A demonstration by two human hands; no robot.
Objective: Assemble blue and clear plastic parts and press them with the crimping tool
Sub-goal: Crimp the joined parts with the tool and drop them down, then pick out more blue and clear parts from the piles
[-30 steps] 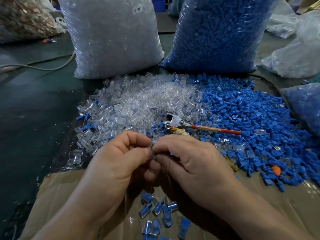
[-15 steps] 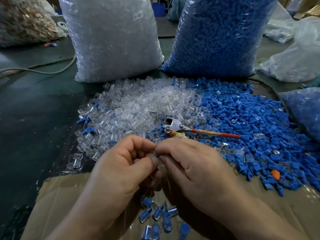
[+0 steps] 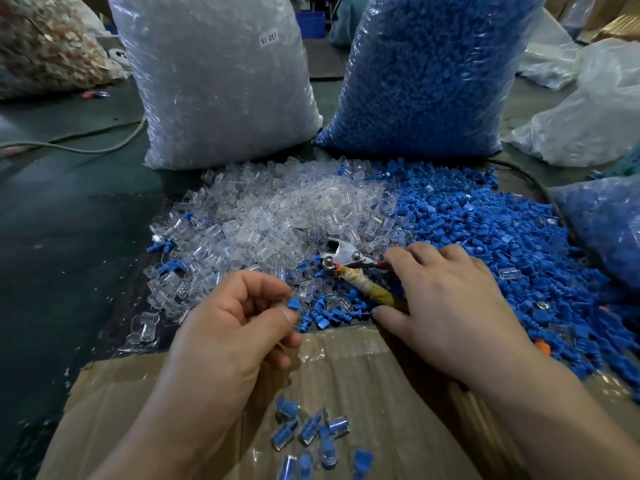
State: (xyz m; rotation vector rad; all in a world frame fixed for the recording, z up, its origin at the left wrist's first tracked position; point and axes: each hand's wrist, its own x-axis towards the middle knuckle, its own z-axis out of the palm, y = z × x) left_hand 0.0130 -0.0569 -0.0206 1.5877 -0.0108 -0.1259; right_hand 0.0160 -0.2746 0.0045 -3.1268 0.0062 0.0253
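My left hand [image 3: 235,327] pinches a joined blue and clear part [image 3: 294,301] between thumb and fingertips, low in the middle. My right hand [image 3: 446,306] lies over the crimping tool [image 3: 349,261], its fingers curling round the tape-wrapped handles; the metal jaws stick out to the left. A heap of loose clear parts [image 3: 277,216] lies behind the hands, and a heap of loose blue parts [image 3: 502,244] spreads to the right. Several assembled pieces [image 3: 311,431] lie on the cardboard [image 3: 363,375] near me.
A big bag of clear parts [image 3: 221,81] and a big bag of blue parts [image 3: 429,74] stand at the back. More plastic bags lie at the right [image 3: 588,116] and far left [image 3: 45,46]. A grey cable [image 3: 86,145] runs across the dark floor at the left.
My hands have parted. The right hand let go of the part and reached forward to the crimping tool's handles. The left hand keeps the part pinched.
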